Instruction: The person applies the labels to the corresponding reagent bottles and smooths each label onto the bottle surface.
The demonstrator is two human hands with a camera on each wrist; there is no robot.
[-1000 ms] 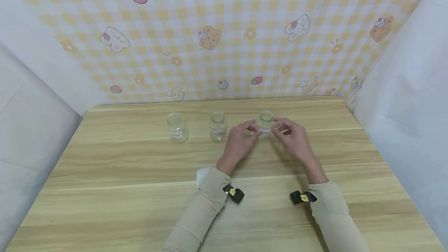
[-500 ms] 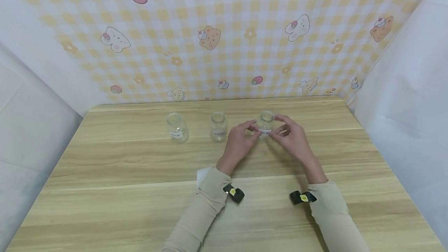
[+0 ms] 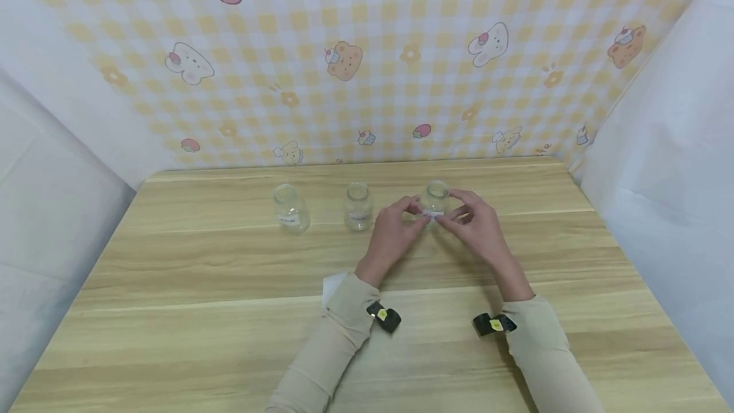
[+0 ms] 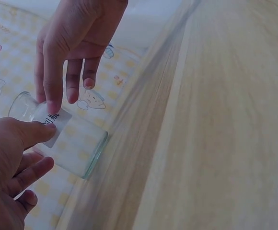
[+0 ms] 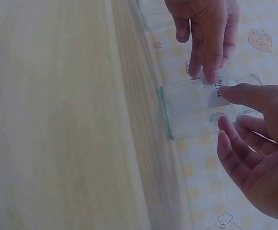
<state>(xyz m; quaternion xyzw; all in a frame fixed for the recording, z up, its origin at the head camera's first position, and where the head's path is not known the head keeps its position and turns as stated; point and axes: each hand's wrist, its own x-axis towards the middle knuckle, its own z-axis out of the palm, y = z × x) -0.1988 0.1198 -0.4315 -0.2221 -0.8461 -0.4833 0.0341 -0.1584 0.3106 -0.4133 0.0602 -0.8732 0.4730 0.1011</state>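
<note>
An upright glass jar stands at the right end of a row of three near the back of the table. It bears a white label with dark writing on its front. My left hand holds the jar from the left, its thumb on the label's left part. From the right, my right hand has its thumb pressed on the label beside the left thumb, and its index finger reaches round behind the jar near the neck. In the left wrist view both thumbs nearly meet on the label; the thumbs cover part of the writing.
Two more labelled glass jars stand to the left, a middle jar and a left jar. A white paper piece lies partly under the left sleeve. A checked cloth hangs behind the wooden table.
My right thumb has slid left across the label to close beside the left thumb. The left hand has kept its place, and the jar stands where it stood.
</note>
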